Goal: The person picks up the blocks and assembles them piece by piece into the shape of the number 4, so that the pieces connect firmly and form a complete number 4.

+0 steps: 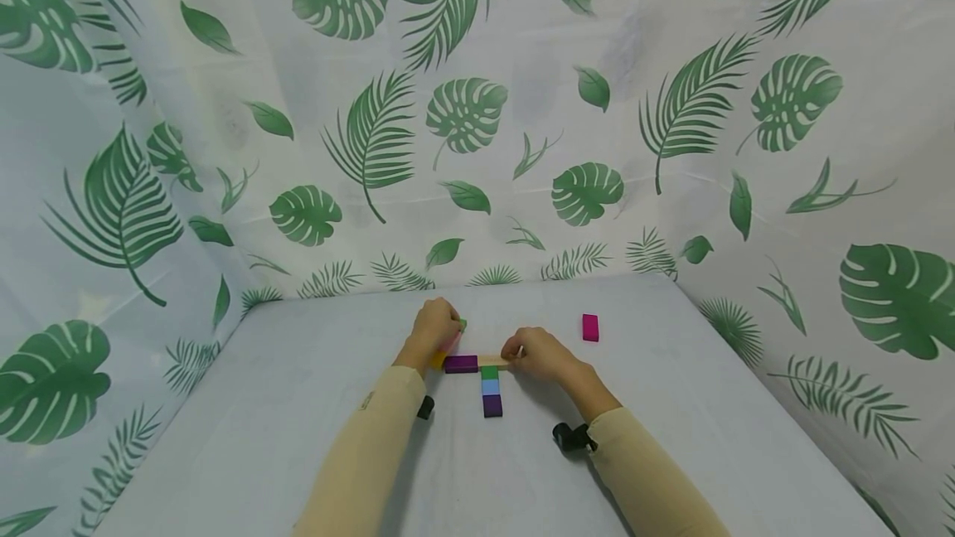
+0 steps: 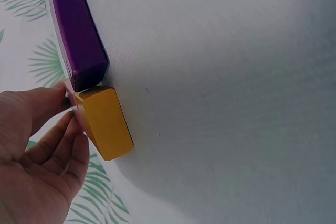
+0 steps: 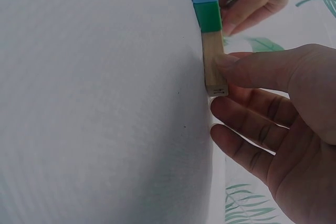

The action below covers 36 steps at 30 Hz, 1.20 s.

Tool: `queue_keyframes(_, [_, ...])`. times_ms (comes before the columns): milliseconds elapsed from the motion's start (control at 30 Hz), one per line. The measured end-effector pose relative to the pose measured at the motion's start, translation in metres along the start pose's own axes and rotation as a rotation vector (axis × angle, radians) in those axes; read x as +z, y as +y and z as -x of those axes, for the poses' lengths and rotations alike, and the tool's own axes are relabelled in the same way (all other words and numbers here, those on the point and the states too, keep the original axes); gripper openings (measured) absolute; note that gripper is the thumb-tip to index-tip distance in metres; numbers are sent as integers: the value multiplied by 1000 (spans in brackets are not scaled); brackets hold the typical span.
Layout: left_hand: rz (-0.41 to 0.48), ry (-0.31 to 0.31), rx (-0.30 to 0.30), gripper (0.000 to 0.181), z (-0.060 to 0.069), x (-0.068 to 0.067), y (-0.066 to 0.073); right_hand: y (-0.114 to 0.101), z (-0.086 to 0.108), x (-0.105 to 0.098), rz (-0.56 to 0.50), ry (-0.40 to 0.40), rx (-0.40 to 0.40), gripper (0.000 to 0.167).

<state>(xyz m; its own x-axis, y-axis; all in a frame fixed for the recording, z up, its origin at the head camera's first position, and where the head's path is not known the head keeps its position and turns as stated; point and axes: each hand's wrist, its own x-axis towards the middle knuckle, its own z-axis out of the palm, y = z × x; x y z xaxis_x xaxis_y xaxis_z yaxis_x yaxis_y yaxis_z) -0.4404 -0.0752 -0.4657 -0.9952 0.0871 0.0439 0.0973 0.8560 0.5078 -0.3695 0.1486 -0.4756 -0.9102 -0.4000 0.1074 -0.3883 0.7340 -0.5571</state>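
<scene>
My left hand pinches a pink block between thumb and fingers. That block stands in a slanting row, with a yellow block at its near end and a green block at its far end, partly hidden by the fingers. The yellow block meets a purple block, which joins a plain wooden block on its right. At the wooden block's right end, my right hand grips it with the thumb on the near side. Below hang in line a green block, a light blue block and a dark purple block.
A magenta block lies apart at the back right of the white-covered table. Leaf-printed curtains rise behind the table and on both sides. Black wrist cameras sit below the wrists, close to the table.
</scene>
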Motion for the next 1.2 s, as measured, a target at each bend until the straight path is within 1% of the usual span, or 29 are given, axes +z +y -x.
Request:
queue_keyframes(233, [-27,20,38,16,-3,2,-4,-1,1,-3,23,-11,-58,17])
queue_keyframes(533, [-18,8,26,16,-3,2,-5,-2,0,-5,27,-15,-58,16])
queue_keyframes(900, [-16,21,34,16,-2,2,-6,-1,0,-3,28,-9,-58,16])
queue_keyframes(1200, [-18,11,22,17,1,1,-3,1,-2,-3,35,-9,-59,15])
